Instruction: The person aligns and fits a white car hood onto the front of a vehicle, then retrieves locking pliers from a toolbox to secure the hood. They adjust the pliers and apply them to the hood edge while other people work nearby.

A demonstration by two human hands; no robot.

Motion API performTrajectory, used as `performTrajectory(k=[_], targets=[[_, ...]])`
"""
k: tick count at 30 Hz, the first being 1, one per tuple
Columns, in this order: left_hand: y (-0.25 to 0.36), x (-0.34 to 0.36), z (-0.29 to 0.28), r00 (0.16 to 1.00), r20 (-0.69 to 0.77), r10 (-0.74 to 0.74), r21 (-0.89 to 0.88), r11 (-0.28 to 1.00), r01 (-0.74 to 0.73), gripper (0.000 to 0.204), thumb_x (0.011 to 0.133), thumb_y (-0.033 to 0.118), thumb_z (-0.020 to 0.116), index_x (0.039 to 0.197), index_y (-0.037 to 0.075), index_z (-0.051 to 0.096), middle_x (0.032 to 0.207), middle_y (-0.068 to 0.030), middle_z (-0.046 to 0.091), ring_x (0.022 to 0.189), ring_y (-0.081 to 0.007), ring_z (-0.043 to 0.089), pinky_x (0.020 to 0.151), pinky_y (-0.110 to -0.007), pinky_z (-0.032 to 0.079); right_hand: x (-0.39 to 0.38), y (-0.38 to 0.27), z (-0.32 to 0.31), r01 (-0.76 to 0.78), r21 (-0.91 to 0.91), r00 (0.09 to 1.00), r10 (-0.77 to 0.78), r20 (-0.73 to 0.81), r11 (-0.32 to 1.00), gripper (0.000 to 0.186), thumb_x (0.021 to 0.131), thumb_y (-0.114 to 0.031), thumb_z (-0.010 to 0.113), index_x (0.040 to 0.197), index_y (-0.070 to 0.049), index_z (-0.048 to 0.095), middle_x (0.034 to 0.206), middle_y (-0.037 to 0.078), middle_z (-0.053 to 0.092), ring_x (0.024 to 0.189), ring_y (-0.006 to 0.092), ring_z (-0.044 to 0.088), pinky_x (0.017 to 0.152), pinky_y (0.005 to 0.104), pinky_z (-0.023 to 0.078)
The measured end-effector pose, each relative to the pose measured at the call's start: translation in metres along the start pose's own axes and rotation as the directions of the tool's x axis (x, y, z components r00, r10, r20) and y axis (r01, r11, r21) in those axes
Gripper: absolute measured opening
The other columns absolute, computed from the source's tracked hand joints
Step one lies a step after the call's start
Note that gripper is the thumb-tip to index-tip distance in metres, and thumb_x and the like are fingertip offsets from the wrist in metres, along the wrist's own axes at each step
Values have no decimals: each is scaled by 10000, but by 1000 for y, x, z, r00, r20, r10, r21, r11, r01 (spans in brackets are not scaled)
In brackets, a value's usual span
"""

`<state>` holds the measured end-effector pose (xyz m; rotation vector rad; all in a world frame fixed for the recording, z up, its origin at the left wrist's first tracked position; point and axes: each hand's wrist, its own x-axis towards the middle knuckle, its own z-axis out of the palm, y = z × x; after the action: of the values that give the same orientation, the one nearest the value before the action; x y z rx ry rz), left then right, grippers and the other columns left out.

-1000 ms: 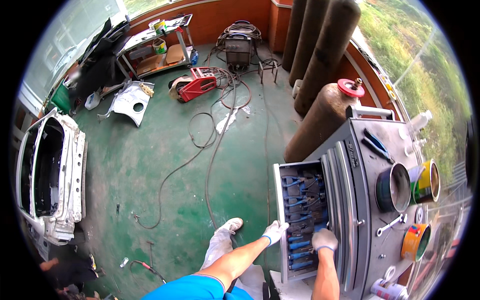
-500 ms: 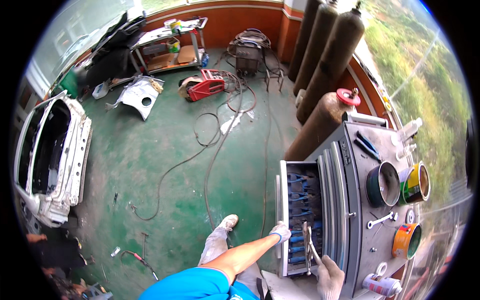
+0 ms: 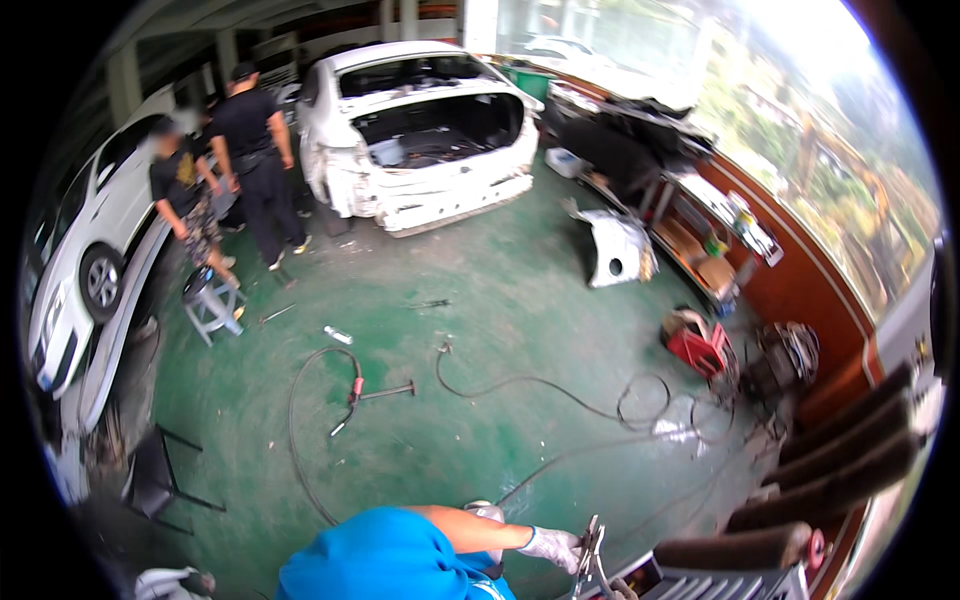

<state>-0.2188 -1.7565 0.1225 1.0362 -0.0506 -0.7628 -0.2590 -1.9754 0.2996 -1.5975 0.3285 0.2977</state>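
Observation:
My left hand (image 3: 553, 548) in a pale work glove reaches forward at the lower middle, its fingers closed on metal locking pliers (image 3: 591, 548). My right hand (image 3: 622, 590), gloved and mostly cut off at the bottom edge, is at the lower end of the same pliers. Just right of them lies the grey tool cabinet (image 3: 730, 585), partly out of view, with brown gas cylinders (image 3: 730, 550) beside it.
Two people (image 3: 250, 150) stand at the upper left near a white car (image 3: 430, 190) and a step stool (image 3: 212, 305). Cables, a hammer (image 3: 385, 390), a body panel (image 3: 620, 250), red equipment (image 3: 700, 350) and a black chair (image 3: 165, 480) are on the green floor.
My right hand has lifted the pliers from the drawer and my left hand has left the drawer front for them. The view has swung left, bringing the cars and people in.

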Motion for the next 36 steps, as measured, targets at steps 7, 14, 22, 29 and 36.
performTrajectory(k=[7,14,22,29,36], targets=[[79,-125,-84,921,-368,128,-240,944,-227,281,970,237,723,1224,126,676,1116,35,665,1073,-108,611,923,-335,528,39,-83,167,11,-278,895,114,432,961,401,1024,-187,649,1381,-7,673,746,-26,619,593,56,522,538,213,408],[113,-269,-230,709,-648,277,-62,909,-412,392,997,265,673,1337,108,558,1081,-11,648,1026,-111,648,848,-302,561,110,-82,385,104,-648,639,448,625,755,451,968,-141,679,1386,25,644,814,34,655,631,106,598,557,242,480],[176,-444,-328,304,-943,134,-101,756,-647,294,1016,161,640,1266,26,566,1126,-81,648,956,-179,673,838,-363,579,106,-92,634,397,-613,322,522,790,683,445,993,-225,625,1361,25,649,885,65,677,712,150,648,667,313,553],[133,-510,-369,-20,-988,-154,-67,542,-838,225,987,111,636,1194,28,611,1054,-72,666,871,-180,681,768,-358,582,100,-47,796,678,-405,-46,586,809,613,482,970,-306,627,1303,37,685,1061,252,729,1006,362,691,975,429,514],[166,-608,-529,-109,-984,-143,-26,712,-701,255,982,96,614,1230,38,624,1045,-45,671,852,-140,657,760,-328,571,128,4,998,565,-544,-188,738,648,621,339,990,-309,643,1136,-7,691,789,36,645,670,130,640,626,295,530]])
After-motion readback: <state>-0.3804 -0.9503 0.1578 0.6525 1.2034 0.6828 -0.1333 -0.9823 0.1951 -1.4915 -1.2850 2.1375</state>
